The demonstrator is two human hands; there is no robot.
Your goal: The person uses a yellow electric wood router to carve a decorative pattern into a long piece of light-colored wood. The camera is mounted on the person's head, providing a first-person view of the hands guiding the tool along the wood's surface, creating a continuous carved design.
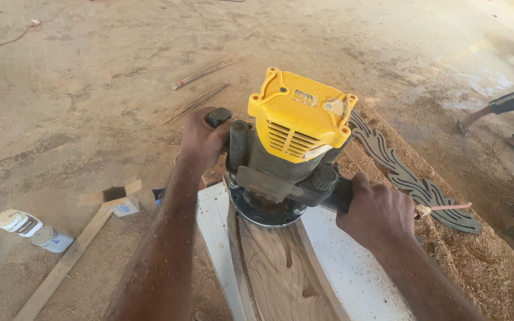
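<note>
A plunge router [290, 148] with a yellow top cap and dark body stands on a curved carved wooden piece [275, 267]. My left hand [200, 139] is closed around the router's left black handle. Around the right handle my right hand [376, 211] is closed. The router's round base sits at the far end of the wooden piece, which lies on a white board [340, 267]. Carved leaf-like grooves show in the wood nearer to me.
A dark cut-out leaf template [411, 178] lies on a sawdust heap at right. A small open cardboard box [117, 199], two round containers [31, 229] and a wooden strip [60, 267] lie on the dusty floor at left. Another person's feet [507, 128] show at far right.
</note>
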